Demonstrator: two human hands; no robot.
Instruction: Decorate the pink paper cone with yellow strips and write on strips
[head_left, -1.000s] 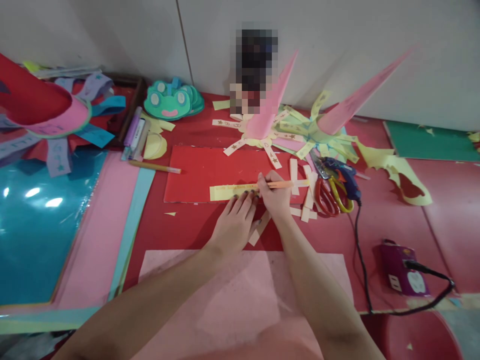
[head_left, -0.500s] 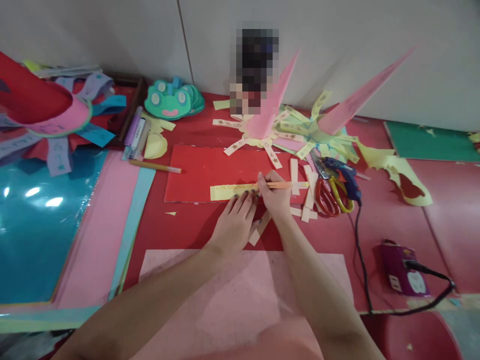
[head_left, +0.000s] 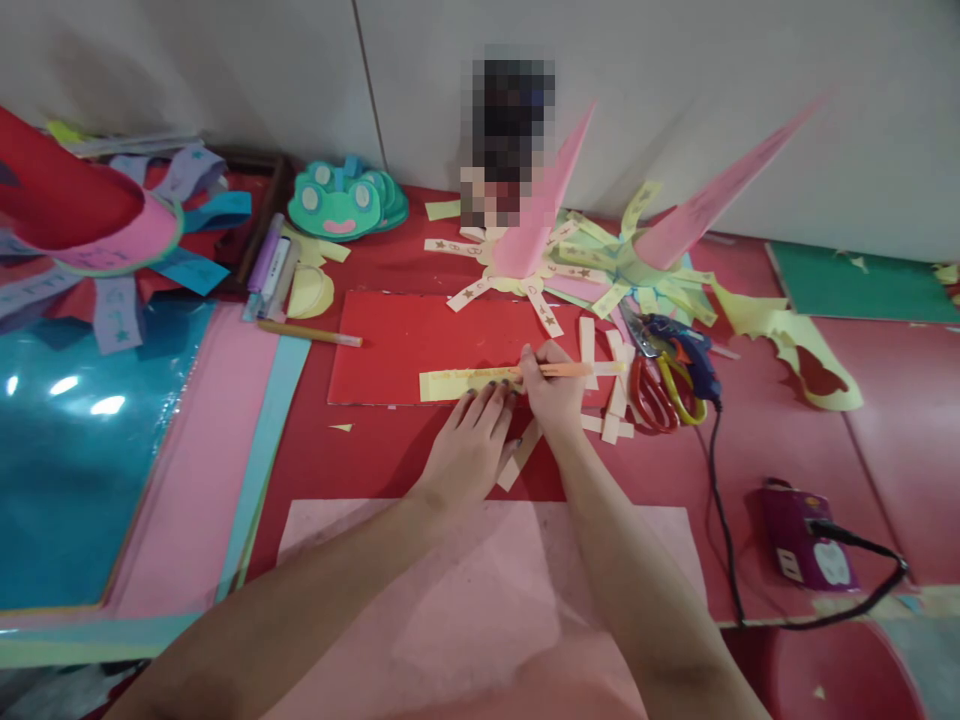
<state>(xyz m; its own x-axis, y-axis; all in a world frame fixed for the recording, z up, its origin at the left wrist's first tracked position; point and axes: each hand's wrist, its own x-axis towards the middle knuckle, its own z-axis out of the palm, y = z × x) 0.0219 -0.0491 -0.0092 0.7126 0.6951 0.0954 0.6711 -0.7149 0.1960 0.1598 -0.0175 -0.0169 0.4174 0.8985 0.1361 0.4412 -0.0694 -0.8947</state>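
A yellow paper strip (head_left: 442,385) with a line of small writing lies along the front of a red board (head_left: 405,335). My left hand (head_left: 476,435) rests flat on the strip's lower edge, fingers stretched out. In a writing grip, my right hand (head_left: 555,395) holds an orange pen (head_left: 566,370), its tip at the strip's right part. A pale paper strip (head_left: 520,458) lies under and between my hands. More pale strips (head_left: 616,385) are scattered just right of my right hand.
Scissors (head_left: 660,395) and a blue glue gun (head_left: 686,350) lie at the right; its cord runs to a purple box (head_left: 806,540). Pink paper cones (head_left: 544,210) stand behind the board. Another pen (head_left: 307,333), green frog cutouts (head_left: 341,200) and coloured sheets (head_left: 180,450) are leftward.
My right hand and the pen have shifted very slightly to the right along the strip. My left hand stays in place.
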